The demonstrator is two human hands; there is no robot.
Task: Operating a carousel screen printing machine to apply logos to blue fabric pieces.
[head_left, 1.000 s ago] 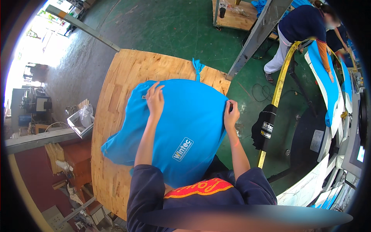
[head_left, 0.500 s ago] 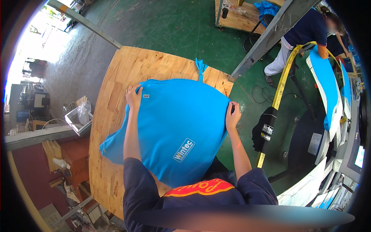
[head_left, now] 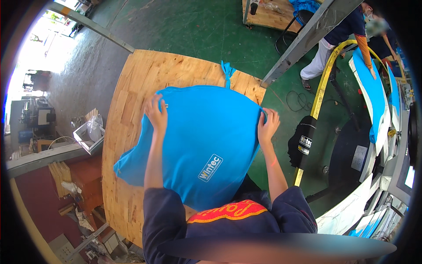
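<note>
A wide piece of blue cloth (head_left: 202, 127) lies spread over a wooden tabletop (head_left: 121, 108), with a printed emblem near its lower right and a small white label at its upper left. My left hand (head_left: 156, 112) is over the cloth's upper left edge, fingers apart and thumb stretched beside the label, partly covering it. At the right edge, my right hand (head_left: 267, 125) pinches the cloth's border between thumb and fingers. The near end of the cloth reaches my body. A knotted blue strip (head_left: 227, 72) lies at the table's far edge.
A grey metal post (head_left: 307, 44) rises by the table's far right corner. Beyond it curves a yellow tube (head_left: 323, 88) with a black sleeve (head_left: 302, 143). One person (head_left: 338, 35) works over blue-covered panels (head_left: 369, 88) at the right. A white frame (head_left: 88, 136) stands left of the table.
My left hand has loosened from the edge and spread its fingers, shifting right over the label. My right hand has moved slightly up. The other person's arm now reaches across the blue panel.
</note>
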